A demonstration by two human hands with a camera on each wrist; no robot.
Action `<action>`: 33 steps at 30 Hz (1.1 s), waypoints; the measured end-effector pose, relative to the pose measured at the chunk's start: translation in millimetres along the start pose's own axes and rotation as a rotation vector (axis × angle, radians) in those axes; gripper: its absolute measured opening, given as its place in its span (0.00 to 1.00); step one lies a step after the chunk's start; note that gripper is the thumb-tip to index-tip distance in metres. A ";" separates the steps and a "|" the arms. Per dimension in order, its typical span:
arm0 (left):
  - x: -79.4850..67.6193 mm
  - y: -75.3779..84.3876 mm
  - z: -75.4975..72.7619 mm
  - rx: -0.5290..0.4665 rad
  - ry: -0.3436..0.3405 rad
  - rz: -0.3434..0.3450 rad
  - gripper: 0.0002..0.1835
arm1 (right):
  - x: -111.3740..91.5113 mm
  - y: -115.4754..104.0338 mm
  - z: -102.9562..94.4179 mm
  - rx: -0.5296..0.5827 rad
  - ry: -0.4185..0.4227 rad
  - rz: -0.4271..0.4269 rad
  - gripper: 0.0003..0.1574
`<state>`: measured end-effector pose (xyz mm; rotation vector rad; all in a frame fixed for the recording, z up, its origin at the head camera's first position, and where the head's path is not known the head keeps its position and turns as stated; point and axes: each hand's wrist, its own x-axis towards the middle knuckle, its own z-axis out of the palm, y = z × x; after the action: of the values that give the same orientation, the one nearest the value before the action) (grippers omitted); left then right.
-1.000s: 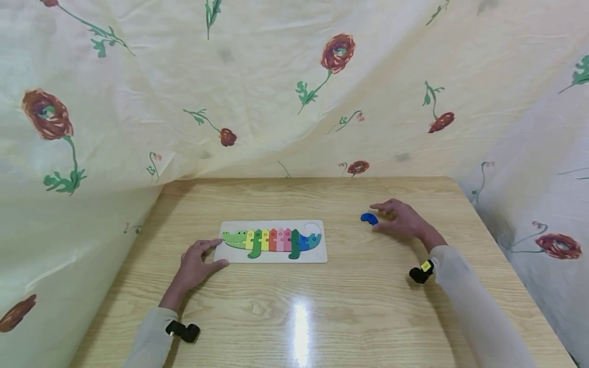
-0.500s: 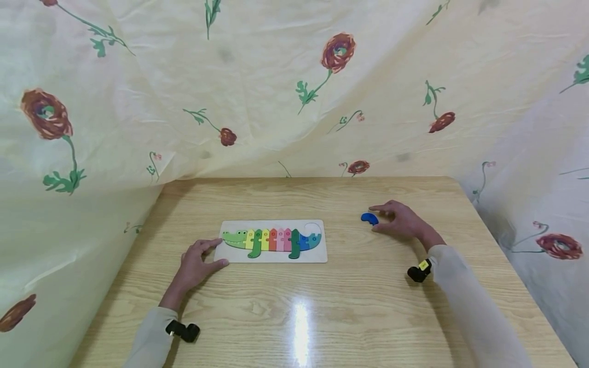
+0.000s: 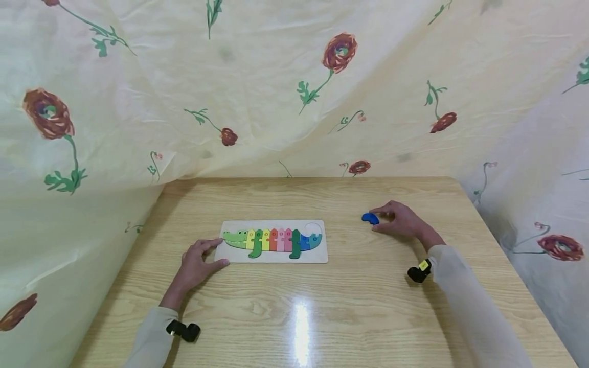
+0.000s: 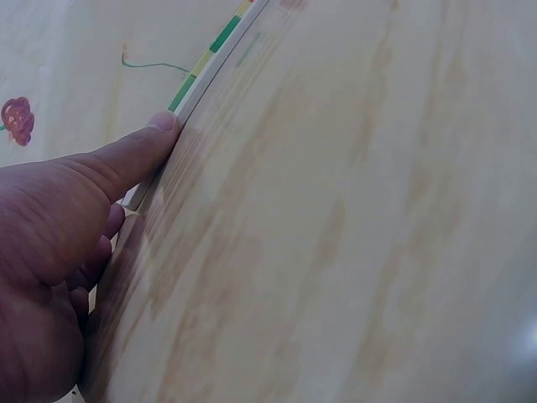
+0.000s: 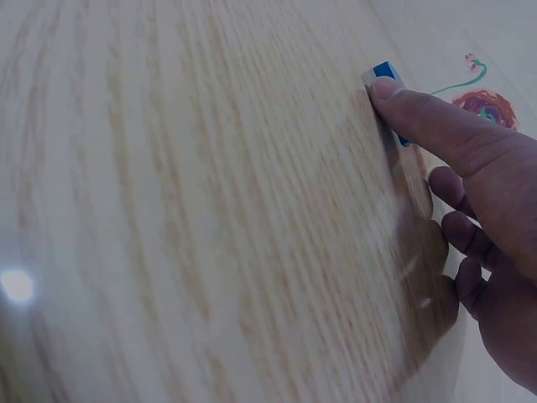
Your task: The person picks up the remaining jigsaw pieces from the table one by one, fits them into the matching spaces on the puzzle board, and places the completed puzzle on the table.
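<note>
A white puzzle board lies on the table in the head view, with a crocodile of several coloured pieces set in it. At its right end a curved tail outline shows bare. My left hand holds the board's left end between thumb and fingers; in the left wrist view the thumb presses on its edge. To the right of the board, my right hand pinches a curved blue puzzle piece between thumb and index finger. In the right wrist view the thumb covers part of the blue piece.
The wooden table extends around the board and both hands. A flowered cloth hangs along its back and sides. Each sleeve carries a black wrist camera, such as the right one.
My right index finger and thumb have closed slightly onto the blue puzzle piece, which stays in nearly the same place. The left hand and the board have not moved.
</note>
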<state>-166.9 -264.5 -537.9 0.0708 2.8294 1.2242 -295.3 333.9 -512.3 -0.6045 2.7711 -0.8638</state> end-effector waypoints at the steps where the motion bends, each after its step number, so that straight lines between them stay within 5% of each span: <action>1: 0.0 0.1 0.1 0.000 0.000 0.000 0.40 | -0.3 0.0 0.3 0.002 0.001 0.002 0.34; 33: -1.7 4.2 -0.1 0.000 0.003 0.005 0.39 | -7.0 -4.2 6.1 -0.030 0.142 0.029 0.35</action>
<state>-165.2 -261.8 -534.7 0.0757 2.8332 1.2267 -285.8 330.7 -514.5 -0.5262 2.9170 -0.8939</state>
